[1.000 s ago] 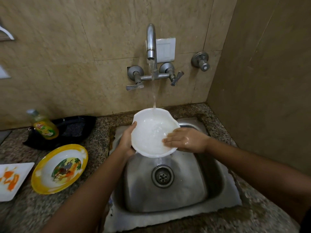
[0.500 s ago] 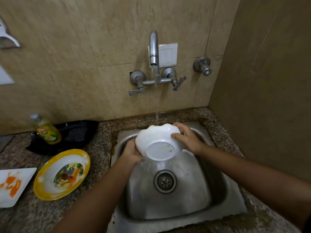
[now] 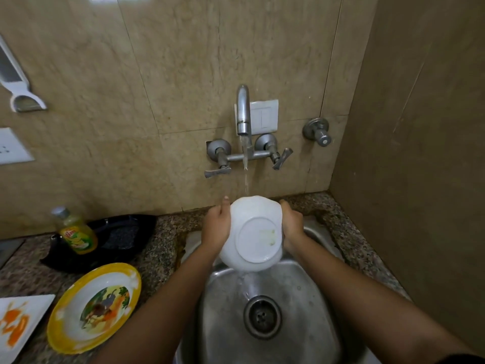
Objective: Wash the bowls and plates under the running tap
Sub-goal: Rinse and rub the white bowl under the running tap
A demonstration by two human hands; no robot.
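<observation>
Now white bowl point(image 3: 253, 233) tipped, underside facing camera, pale yellowish patch on its flat base; left hand point(image 3: 216, 227) and right hand point(image 3: 291, 227) grasp opposite rims under tap point(image 3: 243, 111) stream.

The bowl point(image 3: 253, 233) is plain white — the plate point(image 3: 94, 307) yellow-rimmed with a picture, the square plate point(image 3: 19, 324) white with orange marks.

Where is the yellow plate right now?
In the head view, the yellow plate lies on the granite counter left of the sink, between the white square plate and the person's left forearm.
</observation>
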